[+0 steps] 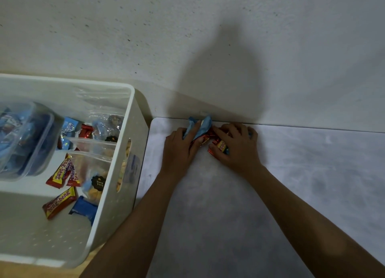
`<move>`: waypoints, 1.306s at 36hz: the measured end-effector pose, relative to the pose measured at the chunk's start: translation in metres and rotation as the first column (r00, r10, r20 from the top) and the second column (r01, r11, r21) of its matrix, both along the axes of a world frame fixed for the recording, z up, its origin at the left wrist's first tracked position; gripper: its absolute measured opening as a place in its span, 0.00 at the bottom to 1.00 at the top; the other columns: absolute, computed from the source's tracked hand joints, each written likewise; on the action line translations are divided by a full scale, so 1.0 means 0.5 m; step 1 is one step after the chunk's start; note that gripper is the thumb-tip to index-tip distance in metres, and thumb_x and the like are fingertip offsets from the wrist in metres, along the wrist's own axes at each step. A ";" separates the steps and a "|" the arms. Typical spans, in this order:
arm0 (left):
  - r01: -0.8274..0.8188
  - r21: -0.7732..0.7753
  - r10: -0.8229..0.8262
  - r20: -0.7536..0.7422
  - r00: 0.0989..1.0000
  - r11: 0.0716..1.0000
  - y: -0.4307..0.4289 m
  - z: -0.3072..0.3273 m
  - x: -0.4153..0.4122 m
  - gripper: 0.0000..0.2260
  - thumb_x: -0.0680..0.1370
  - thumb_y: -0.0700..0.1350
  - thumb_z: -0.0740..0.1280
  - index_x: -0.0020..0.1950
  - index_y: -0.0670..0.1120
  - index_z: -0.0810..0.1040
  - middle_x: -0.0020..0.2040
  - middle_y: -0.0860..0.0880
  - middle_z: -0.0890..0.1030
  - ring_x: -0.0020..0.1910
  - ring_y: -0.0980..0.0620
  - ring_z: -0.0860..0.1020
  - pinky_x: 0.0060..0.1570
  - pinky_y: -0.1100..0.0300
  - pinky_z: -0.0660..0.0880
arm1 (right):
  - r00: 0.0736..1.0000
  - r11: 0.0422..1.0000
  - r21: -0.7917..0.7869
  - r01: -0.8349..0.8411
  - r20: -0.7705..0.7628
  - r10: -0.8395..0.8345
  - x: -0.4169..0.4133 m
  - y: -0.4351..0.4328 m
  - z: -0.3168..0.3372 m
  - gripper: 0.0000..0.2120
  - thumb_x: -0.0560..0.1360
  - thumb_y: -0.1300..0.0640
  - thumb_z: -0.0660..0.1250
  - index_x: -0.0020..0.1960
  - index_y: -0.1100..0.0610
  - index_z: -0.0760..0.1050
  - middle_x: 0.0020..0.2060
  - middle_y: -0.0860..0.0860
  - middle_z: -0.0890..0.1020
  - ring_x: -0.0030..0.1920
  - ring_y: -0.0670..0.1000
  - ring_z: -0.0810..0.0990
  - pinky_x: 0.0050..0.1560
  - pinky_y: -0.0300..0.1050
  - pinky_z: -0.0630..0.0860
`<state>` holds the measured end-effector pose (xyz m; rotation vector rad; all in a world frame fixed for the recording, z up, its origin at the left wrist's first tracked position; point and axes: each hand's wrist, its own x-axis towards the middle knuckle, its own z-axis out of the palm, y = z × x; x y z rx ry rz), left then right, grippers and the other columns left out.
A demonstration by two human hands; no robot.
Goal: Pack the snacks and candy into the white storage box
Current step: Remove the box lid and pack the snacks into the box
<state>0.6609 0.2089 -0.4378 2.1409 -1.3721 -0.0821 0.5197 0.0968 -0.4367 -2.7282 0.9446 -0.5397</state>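
Grey tabletop [270, 194] meets a pale wall [125, 27]. At its far edge the left hand [179, 150] grips blue packets [200, 125] and the right hand [237, 148] curls over red candy bars [220, 147]. The white storage box [52, 90], part filled, sits just left of both, nearer the left hand.

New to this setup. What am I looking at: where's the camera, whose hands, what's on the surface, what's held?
No robot here: a person works with bare hands, and the single picture comes from a camera worn on their head, looking down. The left hand grips a light blue packet. The right hand curls round red packets. Both are at the far edge of a grey surface, by the wall. At left stands the white storage box, already holding red bars, clear bags of crackers, a dark blue packet and a lidded clear tub.
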 end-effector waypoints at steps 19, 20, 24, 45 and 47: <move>-0.061 0.038 0.061 -0.022 0.998 0.997 0.011 -0.006 -0.007 0.21 0.78 0.55 0.57 0.65 0.44 0.73 0.43 0.44 0.78 0.39 0.47 0.75 0.38 0.56 0.69 | 0.996 0.998 0.000 0.060 0.070 -0.060 0.009 0.009 -0.001 0.14 0.70 0.41 0.61 0.46 0.48 0.79 0.45 0.44 0.83 0.51 0.54 0.78 0.46 0.49 0.67; -0.065 0.042 0.066 -0.018 0.998 0.997 0.012 -0.006 -0.007 0.21 0.78 0.55 0.57 0.65 0.44 0.74 0.43 0.44 0.78 0.39 0.47 0.76 0.38 0.55 0.69 | 0.995 0.997 -0.019 0.070 0.073 -0.068 0.008 0.010 -0.002 0.14 0.70 0.41 0.61 0.46 0.49 0.79 0.45 0.44 0.83 0.50 0.55 0.78 0.45 0.49 0.67; -0.083 0.049 0.084 -0.024 0.996 0.995 0.012 -0.003 -0.008 0.21 0.78 0.55 0.57 0.64 0.44 0.74 0.44 0.44 0.78 0.40 0.46 0.77 0.38 0.54 0.70 | 0.982 0.991 -0.022 0.136 0.134 -0.132 -0.011 0.005 0.000 0.14 0.70 0.42 0.63 0.45 0.50 0.80 0.43 0.47 0.83 0.45 0.56 0.79 0.41 0.47 0.66; -0.157 -0.122 0.132 -0.195 0.972 0.980 0.026 0.035 -0.042 0.29 0.78 0.62 0.48 0.65 0.43 0.73 0.46 0.41 0.76 0.39 0.46 0.76 0.39 0.56 0.72 | 0.925 0.962 0.208 0.177 0.300 -0.235 -0.108 0.026 0.034 0.16 0.72 0.45 0.63 0.51 0.54 0.82 0.38 0.51 0.82 0.37 0.54 0.79 0.35 0.54 0.76; -0.155 -0.133 0.125 -0.209 0.970 0.979 0.023 0.049 -0.051 0.29 0.78 0.63 0.48 0.65 0.43 0.73 0.46 0.41 0.76 0.38 0.46 0.75 0.37 0.51 0.74 | 0.927 0.965 0.178 0.194 0.287 -0.239 -0.120 0.028 0.046 0.16 0.72 0.45 0.63 0.51 0.54 0.82 0.37 0.51 0.82 0.37 0.54 0.79 0.35 0.54 0.76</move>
